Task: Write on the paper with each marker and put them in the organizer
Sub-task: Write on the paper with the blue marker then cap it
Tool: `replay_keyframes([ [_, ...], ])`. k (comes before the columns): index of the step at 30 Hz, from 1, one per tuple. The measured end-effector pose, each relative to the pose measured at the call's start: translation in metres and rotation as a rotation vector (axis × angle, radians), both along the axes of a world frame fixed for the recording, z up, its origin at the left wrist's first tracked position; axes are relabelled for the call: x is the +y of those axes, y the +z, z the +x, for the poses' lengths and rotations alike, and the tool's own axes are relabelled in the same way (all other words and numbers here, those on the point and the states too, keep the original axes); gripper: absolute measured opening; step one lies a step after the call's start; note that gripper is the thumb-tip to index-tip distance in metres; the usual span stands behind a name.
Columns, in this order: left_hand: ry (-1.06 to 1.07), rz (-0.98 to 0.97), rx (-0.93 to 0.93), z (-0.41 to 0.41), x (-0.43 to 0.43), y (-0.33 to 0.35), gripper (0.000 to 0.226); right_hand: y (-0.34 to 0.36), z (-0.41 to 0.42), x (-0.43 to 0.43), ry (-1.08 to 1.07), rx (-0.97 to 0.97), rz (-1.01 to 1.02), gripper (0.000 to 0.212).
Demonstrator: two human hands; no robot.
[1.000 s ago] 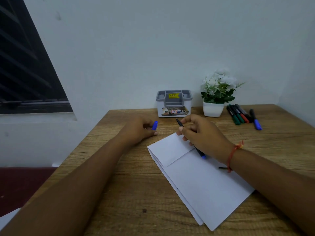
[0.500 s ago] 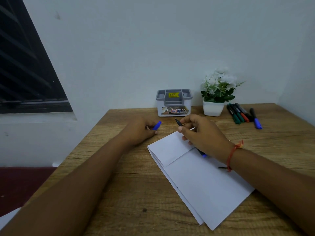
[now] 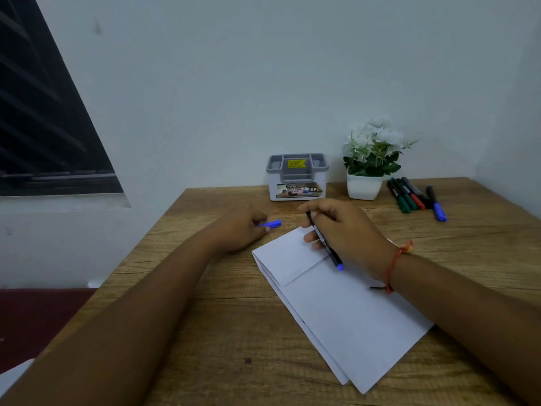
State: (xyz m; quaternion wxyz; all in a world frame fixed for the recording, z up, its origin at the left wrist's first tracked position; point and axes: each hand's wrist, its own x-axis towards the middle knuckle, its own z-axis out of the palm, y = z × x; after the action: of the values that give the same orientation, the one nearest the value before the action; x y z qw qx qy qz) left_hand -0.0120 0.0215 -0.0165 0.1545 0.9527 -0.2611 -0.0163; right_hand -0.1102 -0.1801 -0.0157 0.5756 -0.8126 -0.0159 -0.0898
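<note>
My right hand point(image 3: 348, 230) grips a black-bodied blue marker point(image 3: 329, 249) over the far corner of the folded white paper point(image 3: 345, 312). The marker's blue end points down toward me, above the paper. Left of the paper, my left hand point(image 3: 240, 227) rests on the wooden table point(image 3: 205, 332) and pinches the marker's blue cap point(image 3: 272, 223), which sticks out to the right. The grey and white organizer point(image 3: 297, 177) stands at the table's back edge, beyond both hands; I see no markers in it.
A white pot of white flowers point(image 3: 370, 168) stands right of the organizer. Several markers point(image 3: 409, 194), green, red, black and blue, lie at the back right. A wall runs behind the table, and a dark window is at the left.
My right hand has turned the marker steeper, so its blue end lies lower over the paper. The cap in my left hand has tipped to lie level, pointing right.
</note>
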Motion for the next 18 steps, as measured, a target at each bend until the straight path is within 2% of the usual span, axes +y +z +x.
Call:
replay_keyframes([
  [3,0.005,-0.194,-0.014,-0.005,0.005,0.009,0.032,0.007,0.0,0.002,0.034,0.082,0.233,0.026],
  [5,-0.067,-0.352,0.095,-0.01,0.011,0.019,0.022,0.012,-0.002,0.004,0.066,0.088,0.313,0.016],
  [7,-0.16,-0.389,0.248,-0.018,0.015,0.027,0.019,0.015,-0.005,0.007,0.077,0.097,0.342,0.009],
  [9,-0.186,-0.345,0.322,-0.019,0.016,0.027,0.022,0.015,-0.006,0.012,0.066,0.129,0.36,0.018],
  [13,-0.19,-0.28,0.426,-0.015,0.013,0.021,0.027,0.01,-0.003,0.025,0.034,0.148,0.306,0.034],
  [18,-0.179,-0.272,0.463,-0.011,0.015,0.015,0.026,-0.004,-0.005,0.033,0.068,0.141,0.091,0.017],
])
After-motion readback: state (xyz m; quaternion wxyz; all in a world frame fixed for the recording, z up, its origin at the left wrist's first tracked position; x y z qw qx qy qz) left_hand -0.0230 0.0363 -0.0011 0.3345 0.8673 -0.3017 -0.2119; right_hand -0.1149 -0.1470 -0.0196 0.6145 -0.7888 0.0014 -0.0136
